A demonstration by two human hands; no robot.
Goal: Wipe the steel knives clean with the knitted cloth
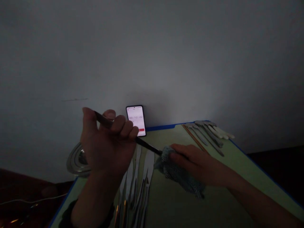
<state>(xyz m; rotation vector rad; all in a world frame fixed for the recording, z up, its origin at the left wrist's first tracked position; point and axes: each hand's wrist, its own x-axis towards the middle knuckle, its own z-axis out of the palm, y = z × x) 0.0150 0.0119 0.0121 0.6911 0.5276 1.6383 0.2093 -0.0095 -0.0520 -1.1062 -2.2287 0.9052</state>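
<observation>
"Well, the utensil [148, 146]?"
"Slim, dark, one end hidden in cloth [181, 177]."
"Location? Hands?"
"Above the table [173, 205], toward its left edge; left hand [110, 147] gripping it, right hand [193, 160] clasping the cloth."

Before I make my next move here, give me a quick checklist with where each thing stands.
1. Left hand gripping the utensil: ok, fingers curled round its shaft.
2. Cloth on the utensil: ok, the right hand holds it at the lower end.
3. Covered end of the utensil clean: cannot tell, the cloth hides it.
4. Knives spread apart: not ok, several lie bunched or overlapping on the table.
5. Phone propped up with its timer readable: ok, it shows 00:12:22.
6. Metal dish fully supported: cannot tell, the left arm hides part of it.
</observation>
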